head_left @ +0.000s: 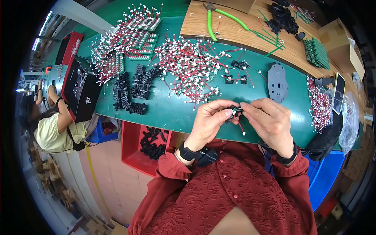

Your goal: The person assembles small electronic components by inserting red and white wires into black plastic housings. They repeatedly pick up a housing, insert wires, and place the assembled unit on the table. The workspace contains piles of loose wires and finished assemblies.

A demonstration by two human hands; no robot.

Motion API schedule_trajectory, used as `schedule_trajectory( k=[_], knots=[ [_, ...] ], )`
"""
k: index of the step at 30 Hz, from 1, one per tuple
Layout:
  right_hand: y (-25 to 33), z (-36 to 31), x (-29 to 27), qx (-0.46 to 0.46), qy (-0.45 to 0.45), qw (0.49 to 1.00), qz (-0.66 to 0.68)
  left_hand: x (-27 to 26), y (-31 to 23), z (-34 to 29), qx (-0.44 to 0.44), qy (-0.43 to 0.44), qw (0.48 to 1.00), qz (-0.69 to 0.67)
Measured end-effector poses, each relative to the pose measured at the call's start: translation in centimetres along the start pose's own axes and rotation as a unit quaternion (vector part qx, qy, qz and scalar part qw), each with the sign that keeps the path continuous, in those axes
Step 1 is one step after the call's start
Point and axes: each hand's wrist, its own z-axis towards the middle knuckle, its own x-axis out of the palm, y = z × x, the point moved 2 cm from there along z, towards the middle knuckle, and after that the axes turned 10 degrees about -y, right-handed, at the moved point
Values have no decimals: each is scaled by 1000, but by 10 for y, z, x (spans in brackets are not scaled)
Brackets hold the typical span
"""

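Over the front edge of the green table, my left hand (210,120) pinches a small black plastic part (236,110) between thumb and fingertips. A short red wire lead (240,124) with a white connector hangs down from it. The fingers of my right hand (270,119) are closed on the part's other side; its fingertips hide some of it. Beyond my hands lies a big heap of red wire leads with white connectors (188,64). Several black parts, some with leads, lie near two black parts (237,79) to its right. Rows of black plastic parts (127,94) stand left of the heap.
Green circuit boards with leads (143,49) are stacked at the far left. A grey plate (277,82) lies to the right, near another lead pile (319,103) and a phone (338,93). Green-handled pliers (210,21) lie on the wooden board. A red bin (133,147) stands below; a co-worker (58,129) sits left.
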Motion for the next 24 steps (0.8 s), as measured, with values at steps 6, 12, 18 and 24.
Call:
schedule_trajectory(
  k=[6,12,18,24],
  knots=[
    [0,0,-1,-22,5,999,-30,-2,2,0,11,0,999,40],
    [0,-2,1,-58,-2,997,-59,3,0,-1,6,-26,999,47],
    [2,-5,1,-16,-4,1000,-25,2,0,-4,34,-32,996,75],
    [2,-10,6,116,9,991,69,8,-1,-7,72,-68,989,109]
  ],
)
